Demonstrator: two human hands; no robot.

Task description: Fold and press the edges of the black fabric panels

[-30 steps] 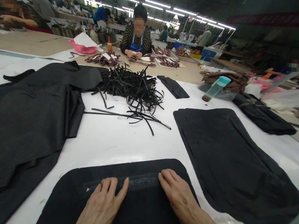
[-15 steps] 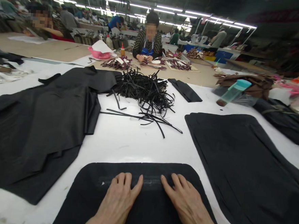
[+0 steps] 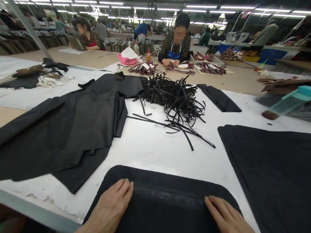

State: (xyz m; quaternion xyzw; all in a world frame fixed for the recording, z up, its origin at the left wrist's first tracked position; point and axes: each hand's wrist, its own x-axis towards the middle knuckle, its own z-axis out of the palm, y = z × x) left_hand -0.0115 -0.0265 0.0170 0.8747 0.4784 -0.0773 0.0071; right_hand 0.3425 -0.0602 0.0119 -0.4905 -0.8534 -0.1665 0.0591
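Observation:
A black panel (image 3: 166,220) with rounded far corners lies flat at the table's near edge. Across its upper part runs a slightly raised, scuffed band (image 3: 166,196). My left hand (image 3: 114,202) rests on the panel at the band's left end, fingers close together and tips touching the surface. At the right end, my right hand (image 3: 228,219) lies on the panel with its fingers stretched out. Neither hand appears to grip anything.
Black sheets (image 3: 86,122) lie stacked at left. Beyond the panel is a heap of black strips (image 3: 173,96). More black panels (image 3: 279,175) and a teal-lidded bottle (image 3: 289,104) stand right. Opposite, a person (image 3: 176,43) handles maroon pieces (image 3: 143,68).
My hands have moved apart along the band, left hand to its left end and right hand to its right end. The camera view has turned left, showing the table's near-left edge.

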